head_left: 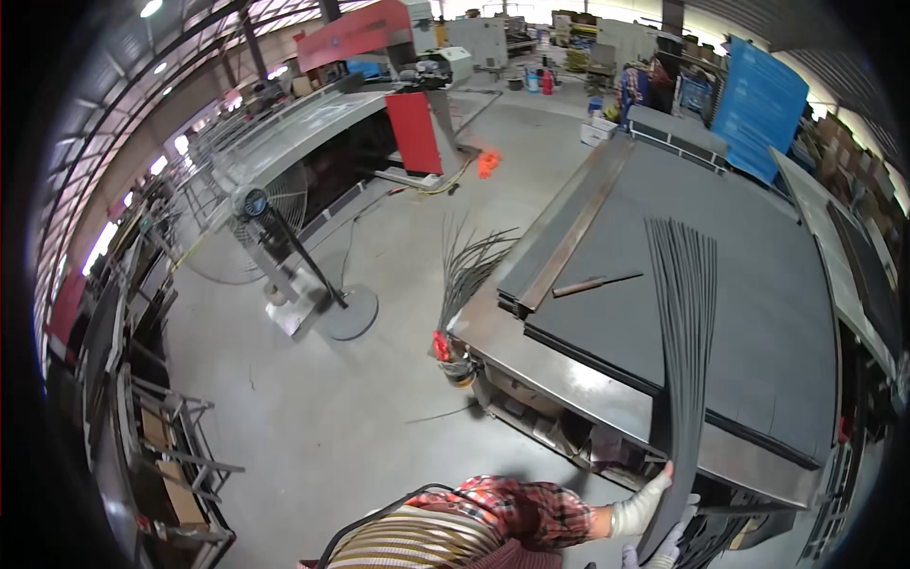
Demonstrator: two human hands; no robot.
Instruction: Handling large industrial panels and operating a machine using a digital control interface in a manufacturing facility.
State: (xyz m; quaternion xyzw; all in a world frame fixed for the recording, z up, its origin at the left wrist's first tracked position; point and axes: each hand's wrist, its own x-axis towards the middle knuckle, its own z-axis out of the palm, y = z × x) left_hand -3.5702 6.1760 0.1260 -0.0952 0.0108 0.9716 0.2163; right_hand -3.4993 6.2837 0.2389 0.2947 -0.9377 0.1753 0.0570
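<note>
A long bundle of thin dark grey strips (684, 351) runs from the lower edge up over a large stack of dark grey sheets (758, 275). Its far ends fan apart on top of the stack. My left hand (645, 504), in a pale glove with a bare fingertip showing, is closed at the left edge of the bundle. Lower down, my right hand (669, 548), also gloved, wraps round the near part of the strips; the picture's lower edge cuts it off partly. A slim tool with a brown handle (580, 286) lies on the sheets, left of the bundle.
The stack rests on a metal-edged table (588, 370). More dark strips (464, 270) stick up at its left corner, beside a red thing (441, 345). A pedestal fan (275, 223) stands on the floor at left, near a red and grey machine (413, 133). Metal racks (180, 436) line the left.
</note>
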